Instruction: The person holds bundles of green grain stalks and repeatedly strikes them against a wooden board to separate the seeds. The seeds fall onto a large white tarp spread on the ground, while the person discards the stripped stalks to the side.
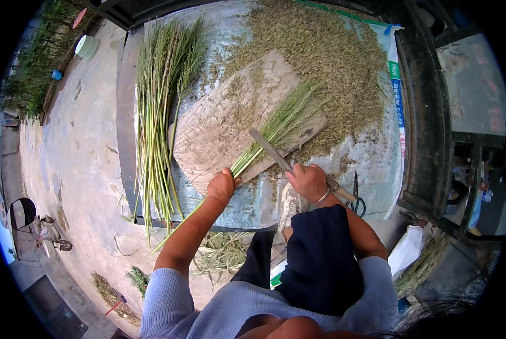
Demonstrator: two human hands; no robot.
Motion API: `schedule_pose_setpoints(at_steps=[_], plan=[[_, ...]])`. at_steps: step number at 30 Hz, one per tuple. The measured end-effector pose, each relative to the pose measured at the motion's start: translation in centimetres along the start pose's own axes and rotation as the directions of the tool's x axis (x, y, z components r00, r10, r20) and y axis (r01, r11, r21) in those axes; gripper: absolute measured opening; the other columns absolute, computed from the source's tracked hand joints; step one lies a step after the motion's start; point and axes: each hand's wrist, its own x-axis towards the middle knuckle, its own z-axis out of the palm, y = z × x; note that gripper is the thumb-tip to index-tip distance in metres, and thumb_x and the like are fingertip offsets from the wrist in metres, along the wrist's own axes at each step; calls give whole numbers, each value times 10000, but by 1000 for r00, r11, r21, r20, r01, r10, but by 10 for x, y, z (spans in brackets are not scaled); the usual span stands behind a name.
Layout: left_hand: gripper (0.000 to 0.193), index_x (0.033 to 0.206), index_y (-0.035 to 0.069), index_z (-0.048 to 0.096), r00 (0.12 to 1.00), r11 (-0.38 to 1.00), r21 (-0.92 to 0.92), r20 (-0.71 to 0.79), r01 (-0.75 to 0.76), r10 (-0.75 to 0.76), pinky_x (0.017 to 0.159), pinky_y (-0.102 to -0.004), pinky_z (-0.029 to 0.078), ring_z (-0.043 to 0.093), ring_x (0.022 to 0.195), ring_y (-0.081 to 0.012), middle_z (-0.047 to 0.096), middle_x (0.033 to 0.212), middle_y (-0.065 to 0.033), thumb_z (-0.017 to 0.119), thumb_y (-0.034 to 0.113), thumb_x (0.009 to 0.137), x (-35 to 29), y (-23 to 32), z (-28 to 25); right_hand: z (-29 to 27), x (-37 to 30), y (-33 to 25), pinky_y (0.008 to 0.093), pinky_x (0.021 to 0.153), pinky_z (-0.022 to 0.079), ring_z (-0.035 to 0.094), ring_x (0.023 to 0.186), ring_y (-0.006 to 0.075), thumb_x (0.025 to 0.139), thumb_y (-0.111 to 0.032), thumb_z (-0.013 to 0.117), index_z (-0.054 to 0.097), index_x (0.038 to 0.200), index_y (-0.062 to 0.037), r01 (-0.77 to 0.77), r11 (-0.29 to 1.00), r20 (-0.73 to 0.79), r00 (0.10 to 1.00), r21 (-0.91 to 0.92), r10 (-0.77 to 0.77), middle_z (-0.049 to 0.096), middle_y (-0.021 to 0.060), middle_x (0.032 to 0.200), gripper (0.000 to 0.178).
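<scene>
My left hand (222, 185) is closed around the stems of a small bunch of green seed-headed stalks (281, 124), which slants up to the right over a worn wooden board (208, 121). In my right hand (309, 182) is a long, flat metal blade (271, 151). The blade lies across the bunch just below its seed heads; whether it presses on the stalks I cannot tell. A light wooden end (346, 194) sticks out behind that hand. My shoe (291, 204) rests on the sheet beside my right hand.
Uncut-looking long stalks (159, 118) lie in a heap at the left. Loose seed and chaff (343, 62) cover the sheet (253, 200) at the back right. Dark-handled scissors (357, 202) lie beside my right wrist. Stripped stalks (222, 252) lie below the platform edge.
</scene>
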Motion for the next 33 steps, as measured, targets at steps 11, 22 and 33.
schedule_pose_setpoints(at_steps=[11,22,33], plan=[[315,755,70,588,950,409,-879,303,246,80,391,-222,333,426,438,-66,496,554,19,613,361,874,-1,-27,-5,-17,-17,72,403,436,408,506,444,314,802,-253,659,462,731,-70,-285,940,-133,956,-188,263,505,121,512,278],[224,838,91,593,760,7,-785,601,619,246,391,-205,344,450,479,-87,547,649,-13,681,297,823,8,-35,6,32,-10,62,460,427,416,548,478,353,841,-311,612,459,775,-76,-254,956,40,964,-148,262,527,151,509,289],[570,835,30,555,686,151,-757,643,635,340,382,-225,351,413,421,-95,474,580,-20,501,597,847,6,-41,8,14,19,11,413,483,422,543,499,307,795,-245,660,456,733,-99,191,970,47,979,149,-200,522,99,539,258]])
